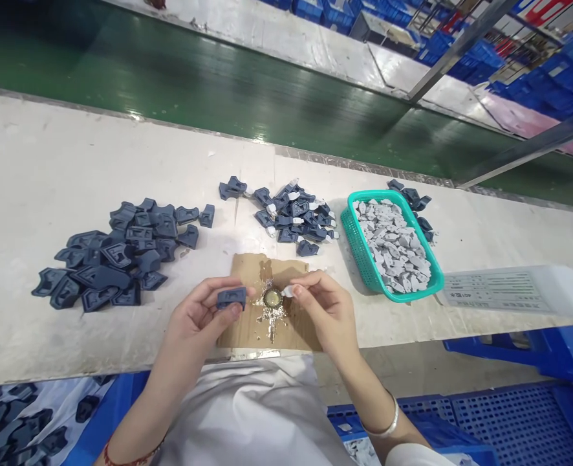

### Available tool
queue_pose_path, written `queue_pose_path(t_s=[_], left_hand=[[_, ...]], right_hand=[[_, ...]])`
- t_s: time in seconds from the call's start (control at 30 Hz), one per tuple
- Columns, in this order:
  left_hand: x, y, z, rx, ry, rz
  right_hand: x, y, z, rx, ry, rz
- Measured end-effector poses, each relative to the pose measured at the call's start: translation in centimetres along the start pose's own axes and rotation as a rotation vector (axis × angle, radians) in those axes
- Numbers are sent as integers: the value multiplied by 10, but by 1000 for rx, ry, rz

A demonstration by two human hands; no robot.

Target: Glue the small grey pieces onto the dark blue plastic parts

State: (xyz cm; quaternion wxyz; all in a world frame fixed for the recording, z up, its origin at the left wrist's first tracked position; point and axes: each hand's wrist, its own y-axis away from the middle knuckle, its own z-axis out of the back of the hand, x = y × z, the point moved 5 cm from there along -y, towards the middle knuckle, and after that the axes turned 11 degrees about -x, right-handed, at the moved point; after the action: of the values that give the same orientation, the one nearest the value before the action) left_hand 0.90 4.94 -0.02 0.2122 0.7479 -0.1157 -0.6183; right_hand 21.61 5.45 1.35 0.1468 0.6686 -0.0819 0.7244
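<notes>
My left hand (209, 314) is closed round a dark blue-grey plastic part (231, 298), held above the near edge of the table. Pinched between the thumb and fingertips of my right hand (323, 310) is a small light grey piece (288, 291). That piece is at the right rim of a small round dish (272, 298) of clear, shiny liquid; whether it touches the liquid I cannot tell. Under the dish lies a brown cardboard sheet (248, 333) with wet splashes. Beyond it is a pile of dark parts with light grey pieces attached (296, 217).
Left of my hands is a heap of dark parts (121, 252). To the right stand a turquoise basket (357, 249) of grey pieces and a lying white bottle (509, 289). A green conveyor belt (218, 84) runs behind the table. A blue crate (131, 401) sits below left.
</notes>
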Motion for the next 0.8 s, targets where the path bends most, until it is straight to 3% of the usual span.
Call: queue_pose_path(t_s=[0.13,0.23,0.37,0.57,0.8], left_hand=[[-2,-1,2,-60,-23,-112],[-4,2,-2,25,-78,-183],[-7,7,-6,204,-194,-348],[-4,12,-9,435,-389,-342],[-2,11,-9,486,-440,-359]], right_hand=[[-1,-2,-6,30,-224,-167],[3,-2,-13,73,-302,-191],[14,2,-23,129,-302,-130],[28,7,-29,258,-234,-20],[31,9,-38,415,-150,110]])
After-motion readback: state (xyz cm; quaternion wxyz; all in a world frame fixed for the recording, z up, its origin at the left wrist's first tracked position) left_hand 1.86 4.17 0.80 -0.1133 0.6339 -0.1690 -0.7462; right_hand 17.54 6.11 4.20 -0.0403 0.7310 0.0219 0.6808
